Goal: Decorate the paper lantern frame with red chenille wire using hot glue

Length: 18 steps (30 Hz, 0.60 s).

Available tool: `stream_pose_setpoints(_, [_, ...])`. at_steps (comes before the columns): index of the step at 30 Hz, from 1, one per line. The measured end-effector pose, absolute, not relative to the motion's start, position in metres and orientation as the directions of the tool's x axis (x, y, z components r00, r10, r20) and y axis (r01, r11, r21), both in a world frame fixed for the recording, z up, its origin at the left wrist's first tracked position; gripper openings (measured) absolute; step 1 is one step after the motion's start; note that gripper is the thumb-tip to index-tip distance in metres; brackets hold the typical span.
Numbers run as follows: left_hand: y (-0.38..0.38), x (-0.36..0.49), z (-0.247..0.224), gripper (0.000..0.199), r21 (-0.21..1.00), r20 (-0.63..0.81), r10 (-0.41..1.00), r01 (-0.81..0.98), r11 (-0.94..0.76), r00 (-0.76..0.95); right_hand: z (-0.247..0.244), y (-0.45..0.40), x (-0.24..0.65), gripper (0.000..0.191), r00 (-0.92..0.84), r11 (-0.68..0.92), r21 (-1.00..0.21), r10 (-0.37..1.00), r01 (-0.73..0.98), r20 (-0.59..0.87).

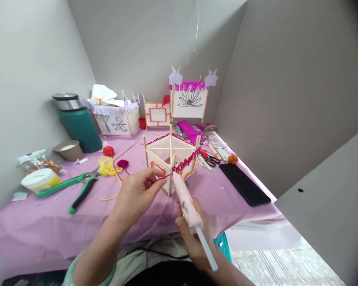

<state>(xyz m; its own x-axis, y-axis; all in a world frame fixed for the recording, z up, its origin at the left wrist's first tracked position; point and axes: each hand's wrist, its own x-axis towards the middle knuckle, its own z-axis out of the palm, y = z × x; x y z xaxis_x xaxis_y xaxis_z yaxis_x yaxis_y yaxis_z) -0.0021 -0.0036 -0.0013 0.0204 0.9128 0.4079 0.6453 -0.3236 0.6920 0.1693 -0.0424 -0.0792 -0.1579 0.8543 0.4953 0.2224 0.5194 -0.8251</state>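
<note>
I see the left hand pinching magenta cord between thumb and fingertips. The right hand is closed around a glue gun, its nozzle at the near post of the stick frame. The frame stands toward the middle of the table's front edge. Three upper edges carry magenta trim; the near-left edge shows bare wood. I judge trimming mostly complete, that edge remaining. Pliers lie front left; a phone lies along the right edge. Grey walls enclose the purple-clothed table.
</note>
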Motion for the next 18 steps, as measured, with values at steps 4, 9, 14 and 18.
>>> stream_pose_setpoints(4, [-0.003, -0.017, 0.004, 0.018, 0.742, 0.326, 0.945, 0.613, -0.27, 0.022, -0.079, -0.043, 0.169, 0.02, -0.167, 0.497, -0.843, 0.866, 0.206, 0.47])
stream_pose_setpoints(9, [0.001, -0.018, 0.013, 0.017, 0.743, 0.363, 0.932, 0.602, -0.292, 0.004, -0.08, -0.043, 0.169, 0.024, -0.152, 0.486, -0.846, 0.873, 0.22, 0.462])
stream_pose_setpoints(14, [0.006, -0.011, 0.024, 0.012, 0.622, 0.492, 0.87, 0.685, -0.38, 0.037, -0.077, -0.042, 0.168, 0.021, -0.164, 0.511, -0.829, 0.859, 0.227, 0.484])
stream_pose_setpoints(18, [0.012, -0.007, 0.029, 0.012, 0.527, 0.556, 0.827, 0.736, -0.424, 0.078, -0.075, -0.042, 0.168, 0.017, -0.16, 0.517, -0.826, 0.856, 0.224, 0.492])
